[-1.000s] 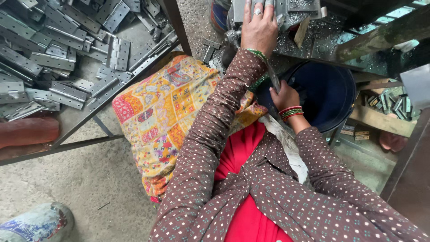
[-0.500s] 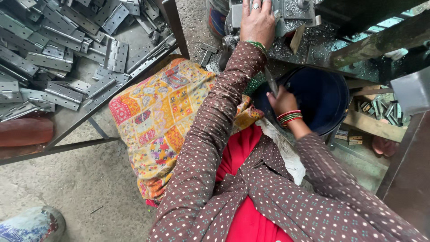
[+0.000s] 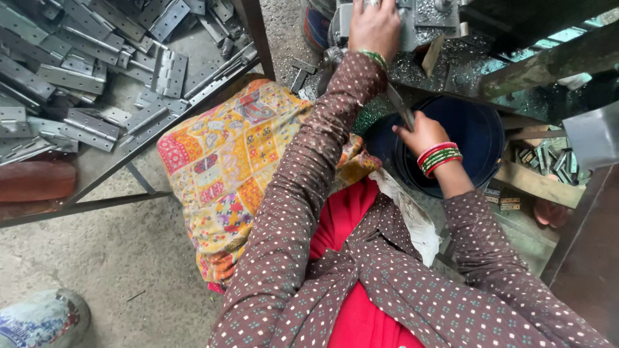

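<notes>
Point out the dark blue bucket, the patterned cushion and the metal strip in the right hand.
dark blue bucket (image 3: 480,138), head view, on its inner wall.
patterned cushion (image 3: 225,167), head view, on its top face.
metal strip (image 3: 401,106), head view, mid-length above the right hand (image 3: 422,133).

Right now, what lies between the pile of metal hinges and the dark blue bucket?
In the head view, the patterned cushion and the left arm's dotted sleeve lie between the hinges and the bucket.

A small metal workshop, shown by heaps of grey steel hinges (image 3: 77,77) on a low rack, a grimy machine (image 3: 425,26) strewn with metal shavings (image 3: 471,64), a dark bucket (image 3: 480,138) beneath, and a bare concrete floor (image 3: 109,258).
</notes>
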